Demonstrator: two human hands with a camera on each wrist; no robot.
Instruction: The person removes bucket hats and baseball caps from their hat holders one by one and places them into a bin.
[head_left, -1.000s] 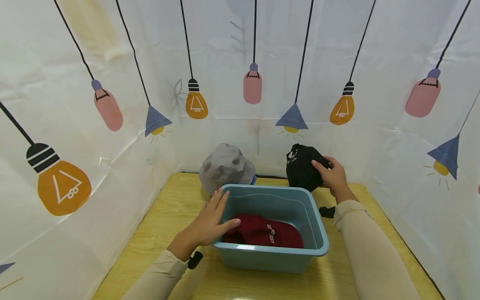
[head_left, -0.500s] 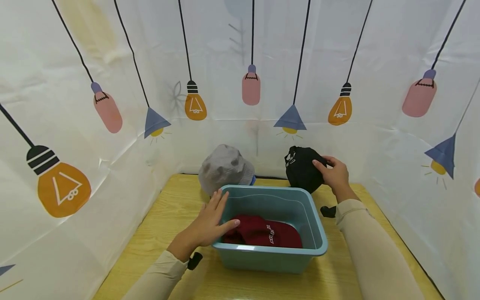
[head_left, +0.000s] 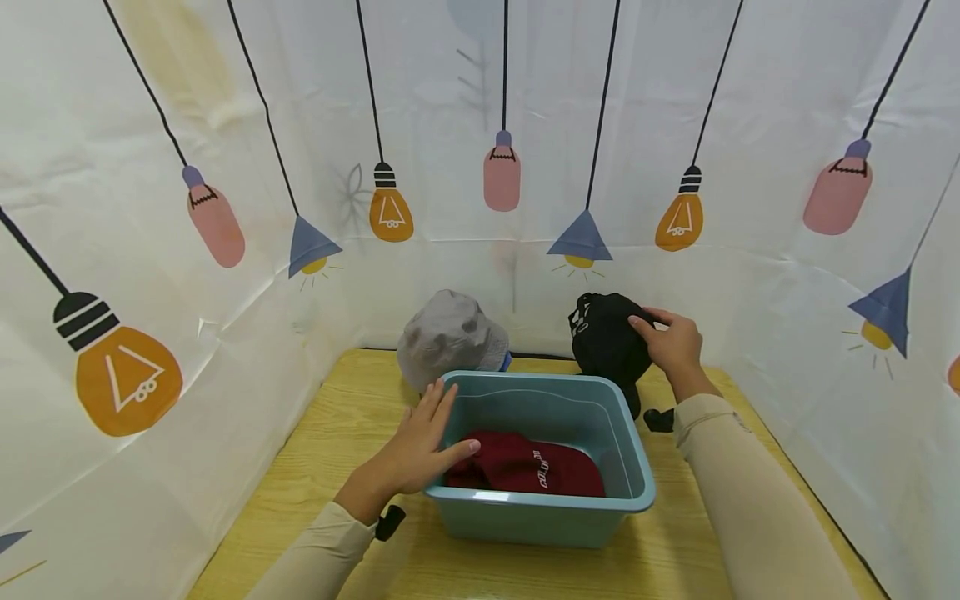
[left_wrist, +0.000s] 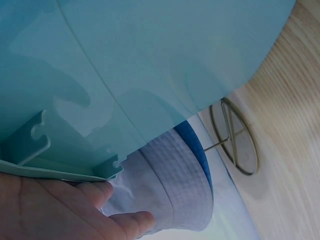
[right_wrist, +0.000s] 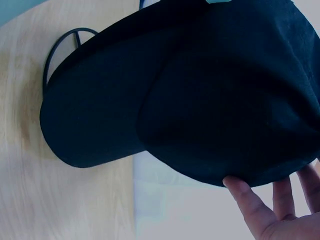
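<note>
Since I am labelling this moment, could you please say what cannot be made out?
Head view: lower front of the gray hat, hidden by the blue bin.
Head view: lower edge of the red cap, hidden by the blue bin's wall.
Head view: lettering on the black cap, too small to read.
Left wrist view: top of the wire stand, hidden behind the gray hat.
Right wrist view: part of the right hand, cut off by the edge.
</note>
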